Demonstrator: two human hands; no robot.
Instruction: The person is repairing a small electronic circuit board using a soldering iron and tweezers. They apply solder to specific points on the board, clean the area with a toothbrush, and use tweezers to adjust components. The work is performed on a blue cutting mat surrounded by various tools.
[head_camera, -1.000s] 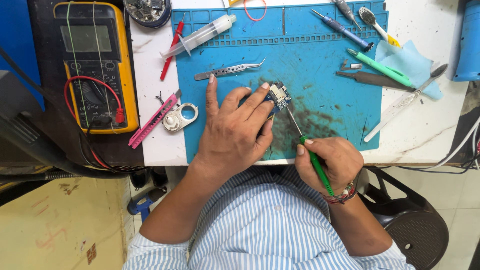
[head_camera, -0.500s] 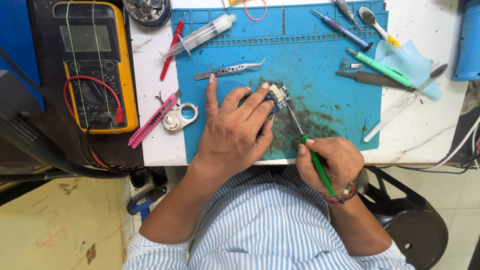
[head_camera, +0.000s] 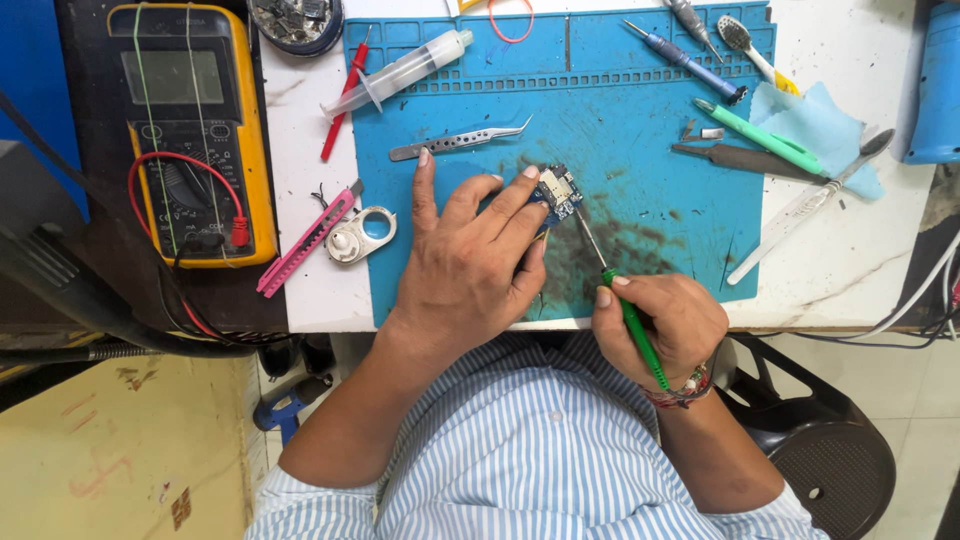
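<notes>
While the small circuit board (head_camera: 556, 192) is pinned flat on the blue mat (head_camera: 650, 130) under the spread fingertips of the left hand (head_camera: 470, 262), the green-handled screwdriver (head_camera: 622, 312) is gripped pen-style in the closed right hand (head_camera: 662, 325). Its tip is best kept upright on the board's edge, with light pressure, so that no slip occurs.

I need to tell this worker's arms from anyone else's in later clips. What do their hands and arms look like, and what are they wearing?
Both forearms are bare. The left hand wears no rings, watch or glove. The right hand has a beaded bracelet with red and light beads at the wrist. The sleeves are short, in a shirt with blue and white stripes.
</notes>
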